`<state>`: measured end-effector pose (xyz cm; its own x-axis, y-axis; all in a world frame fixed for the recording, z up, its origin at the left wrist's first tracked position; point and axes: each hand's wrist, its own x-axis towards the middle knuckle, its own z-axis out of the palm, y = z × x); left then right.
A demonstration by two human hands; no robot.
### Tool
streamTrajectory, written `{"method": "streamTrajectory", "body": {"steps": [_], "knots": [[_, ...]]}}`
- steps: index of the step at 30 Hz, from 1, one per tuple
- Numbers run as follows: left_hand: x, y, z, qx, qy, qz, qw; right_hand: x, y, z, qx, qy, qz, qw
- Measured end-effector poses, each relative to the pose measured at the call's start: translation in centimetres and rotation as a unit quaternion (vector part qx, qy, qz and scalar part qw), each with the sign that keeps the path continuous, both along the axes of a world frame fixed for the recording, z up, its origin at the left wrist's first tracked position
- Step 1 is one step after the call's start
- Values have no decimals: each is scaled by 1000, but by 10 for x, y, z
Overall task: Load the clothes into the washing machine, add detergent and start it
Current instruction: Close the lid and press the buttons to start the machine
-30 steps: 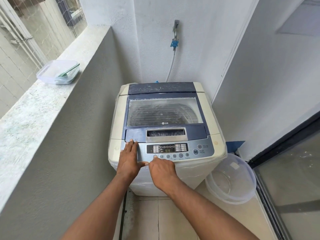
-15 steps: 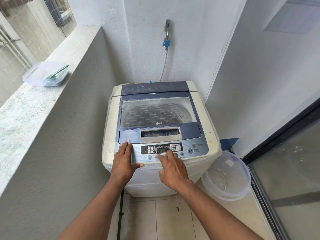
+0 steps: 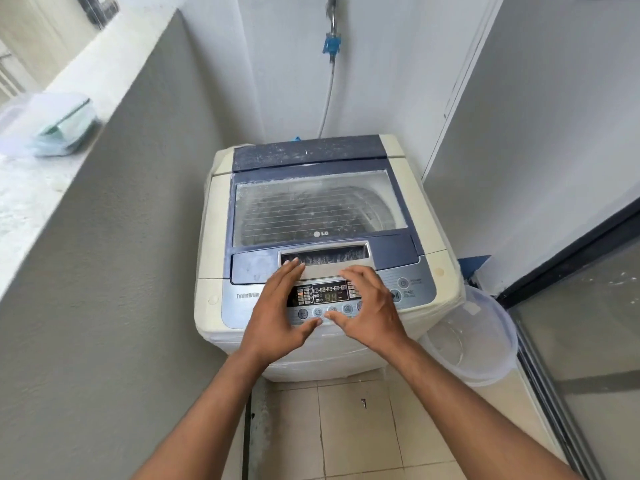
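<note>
A cream and blue top-loading washing machine (image 3: 214, 244) stands in the corner with its glass lid (image 3: 318, 209) closed. Its control panel (image 3: 325, 295) is lit and the display reads 44. My left hand (image 3: 277, 313) hovers over the left of the panel, fingers spread, fingertips near the lid handle recess (image 3: 325, 254). My right hand (image 3: 370, 306) is over the right of the panel, fingers curled, thumb near the row of round buttons. Neither hand holds anything. No clothes or detergent are in sight.
A clear plastic basin (image 3: 474, 341) sits on the floor to the right of the machine. A clear lidded container (image 3: 59, 126) rests on the ledge at left. A tap and hose (image 3: 330, 50) hang on the back wall. A glass door (image 3: 588, 341) is at right.
Both hands have moved up and inward over the middle of the panel. The right finger has lifted off the buttons. The camera has come closer to the machine.
</note>
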<state>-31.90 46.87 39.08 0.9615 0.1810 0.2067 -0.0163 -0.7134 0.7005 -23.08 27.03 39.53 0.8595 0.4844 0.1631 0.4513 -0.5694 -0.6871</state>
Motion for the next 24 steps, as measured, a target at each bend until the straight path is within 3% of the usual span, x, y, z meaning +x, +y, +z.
{"method": "streamTrajectory", "body": {"steps": [9,24], "knots": [[12,-2,-23,-86,-32,-2,996,19,-11,-17,51,-30,50,997],[13,0,-29,-92,-41,8,995,22,-11,-33,43,-57,56,996]]}}
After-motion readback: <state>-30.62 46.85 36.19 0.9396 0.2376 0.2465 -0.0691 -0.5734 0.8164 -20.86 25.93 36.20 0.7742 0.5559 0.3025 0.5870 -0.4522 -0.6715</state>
